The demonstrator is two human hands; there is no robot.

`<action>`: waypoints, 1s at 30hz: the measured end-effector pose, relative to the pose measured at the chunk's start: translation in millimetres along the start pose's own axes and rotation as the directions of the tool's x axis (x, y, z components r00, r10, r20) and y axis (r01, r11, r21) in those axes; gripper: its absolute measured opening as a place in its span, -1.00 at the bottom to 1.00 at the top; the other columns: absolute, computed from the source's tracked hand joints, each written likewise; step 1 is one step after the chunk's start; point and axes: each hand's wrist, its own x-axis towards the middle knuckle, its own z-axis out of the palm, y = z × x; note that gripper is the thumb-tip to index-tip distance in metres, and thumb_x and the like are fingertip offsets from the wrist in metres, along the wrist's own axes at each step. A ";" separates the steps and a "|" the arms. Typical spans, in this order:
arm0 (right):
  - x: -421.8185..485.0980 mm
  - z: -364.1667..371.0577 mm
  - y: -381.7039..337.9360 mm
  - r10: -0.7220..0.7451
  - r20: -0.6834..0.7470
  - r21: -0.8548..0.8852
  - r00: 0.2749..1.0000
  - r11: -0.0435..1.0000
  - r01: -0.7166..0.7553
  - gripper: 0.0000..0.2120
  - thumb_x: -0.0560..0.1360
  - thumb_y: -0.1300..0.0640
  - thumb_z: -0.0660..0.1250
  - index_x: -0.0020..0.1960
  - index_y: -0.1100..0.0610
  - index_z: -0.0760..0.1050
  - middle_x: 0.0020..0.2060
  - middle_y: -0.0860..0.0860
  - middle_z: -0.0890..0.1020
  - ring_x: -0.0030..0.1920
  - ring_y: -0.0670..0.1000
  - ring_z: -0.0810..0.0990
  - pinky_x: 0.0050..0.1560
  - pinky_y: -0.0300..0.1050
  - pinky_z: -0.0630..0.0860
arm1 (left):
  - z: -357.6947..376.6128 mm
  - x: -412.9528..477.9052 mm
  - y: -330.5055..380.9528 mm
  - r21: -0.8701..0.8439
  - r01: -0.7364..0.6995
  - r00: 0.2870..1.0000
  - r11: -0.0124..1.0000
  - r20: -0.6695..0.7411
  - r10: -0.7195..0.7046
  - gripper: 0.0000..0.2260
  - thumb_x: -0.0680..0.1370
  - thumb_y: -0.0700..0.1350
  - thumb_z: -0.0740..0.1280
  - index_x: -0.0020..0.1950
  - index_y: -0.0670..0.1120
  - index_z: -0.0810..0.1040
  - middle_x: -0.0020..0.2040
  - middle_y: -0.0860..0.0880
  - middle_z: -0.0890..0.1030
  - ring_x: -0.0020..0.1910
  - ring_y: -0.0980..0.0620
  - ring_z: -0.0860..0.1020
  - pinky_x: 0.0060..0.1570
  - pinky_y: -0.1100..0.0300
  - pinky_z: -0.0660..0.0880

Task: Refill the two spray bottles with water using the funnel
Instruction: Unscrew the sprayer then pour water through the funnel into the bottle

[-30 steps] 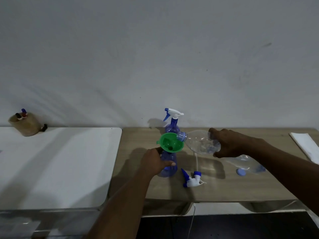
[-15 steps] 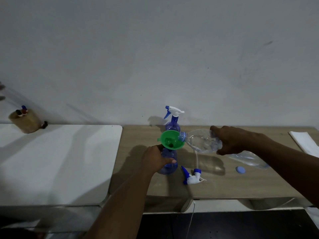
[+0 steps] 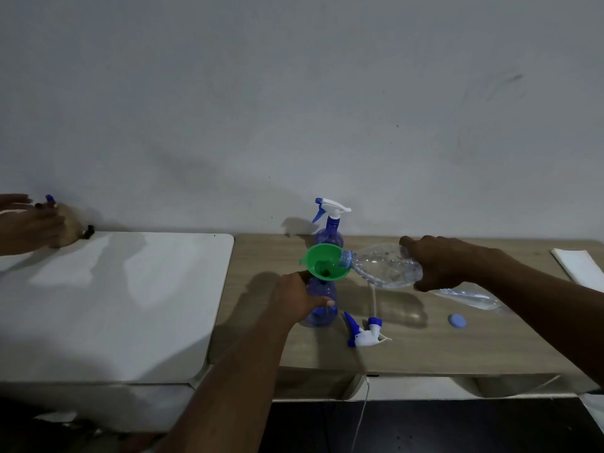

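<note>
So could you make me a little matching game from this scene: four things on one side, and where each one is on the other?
Things:
1. green funnel
2. clear water bottle
3. loose trigger sprayer
4. blue cap

Places:
A. tipped on its side, gripped by the right hand
B. lying alone on the wooden table, under the right forearm
C. sitting in the neck of the spray bottle that the left hand holds
D. lying on the table with its tube, just right of that spray bottle

Pairs: 1-C, 2-A, 3-D, 4-B
</note>
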 end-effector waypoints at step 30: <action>2.1 -7.4 -4.6 0.004 0.004 -0.103 1.000 0.995 -0.004 -0.36 0.38 -0.09 0.46 0.32 0.05 0.23 -0.01 0.03 0.51 -0.08 0.07 0.55 -0.09 -0.04 0.56 | 0.6 2.1 -0.2 0.040 0.011 1.000 0.999 -0.008 -0.010 -0.42 0.29 0.16 0.62 0.21 -0.04 0.58 0.09 -0.03 0.68 0.06 -0.02 0.62 0.12 0.00 0.57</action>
